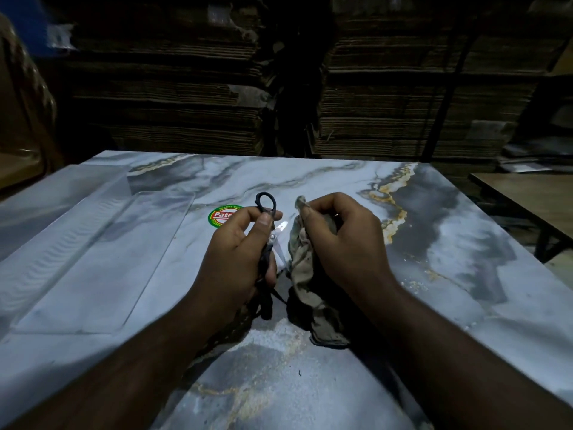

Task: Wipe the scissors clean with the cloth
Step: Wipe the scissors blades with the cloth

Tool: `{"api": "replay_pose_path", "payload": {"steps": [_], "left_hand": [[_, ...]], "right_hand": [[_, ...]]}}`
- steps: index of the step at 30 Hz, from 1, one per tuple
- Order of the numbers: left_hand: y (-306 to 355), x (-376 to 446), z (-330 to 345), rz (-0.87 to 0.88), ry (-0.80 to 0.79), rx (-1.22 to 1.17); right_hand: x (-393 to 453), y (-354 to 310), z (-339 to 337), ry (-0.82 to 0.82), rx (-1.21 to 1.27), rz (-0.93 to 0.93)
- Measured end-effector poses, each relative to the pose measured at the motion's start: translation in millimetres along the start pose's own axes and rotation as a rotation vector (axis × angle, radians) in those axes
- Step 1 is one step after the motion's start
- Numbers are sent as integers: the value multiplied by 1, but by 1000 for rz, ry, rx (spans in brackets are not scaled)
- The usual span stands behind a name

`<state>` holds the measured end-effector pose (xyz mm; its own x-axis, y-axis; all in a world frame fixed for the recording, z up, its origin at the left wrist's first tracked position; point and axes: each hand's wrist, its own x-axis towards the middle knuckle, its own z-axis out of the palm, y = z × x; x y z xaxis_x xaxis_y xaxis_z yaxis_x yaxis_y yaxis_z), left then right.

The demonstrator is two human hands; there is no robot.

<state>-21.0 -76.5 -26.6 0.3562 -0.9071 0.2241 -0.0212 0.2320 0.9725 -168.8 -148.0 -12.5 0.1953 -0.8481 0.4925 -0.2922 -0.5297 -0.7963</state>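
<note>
Marble-print tabletop (418, 231) fills most of the frame, its far edge running across the upper middle and its right edge slanting down toward the lower right, with plenty of bare surface on the right side and across the back. A clear plastic tray (93, 243) takes up the left part of the table, and a round green and red sticker (220, 216) sits just left of center. Stacked cardboard (173, 76) walls off the background. The left hand (238, 259) has its fingers curled around the scissors (269, 240) at frame center, held roughly upright above the table, one black handle loop pointing up and away, long axis running top to bottom. The right hand (341, 243) pinches the dirty cloth (305, 274) just to the right of the blades, the rest of it hanging down to the table.
</note>
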Motion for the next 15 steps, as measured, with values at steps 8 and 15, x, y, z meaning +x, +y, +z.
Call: {"api": "replay_pose_path", "payload": {"steps": [8,15], "left_hand": [[-1,-1,-1,18,-2,-94],[-3,2,-2,13,13,-125]], "right_hand": [[-5,-3,12,-61,-106,-335],[-14,-5,13,-134,-149,-453]]}}
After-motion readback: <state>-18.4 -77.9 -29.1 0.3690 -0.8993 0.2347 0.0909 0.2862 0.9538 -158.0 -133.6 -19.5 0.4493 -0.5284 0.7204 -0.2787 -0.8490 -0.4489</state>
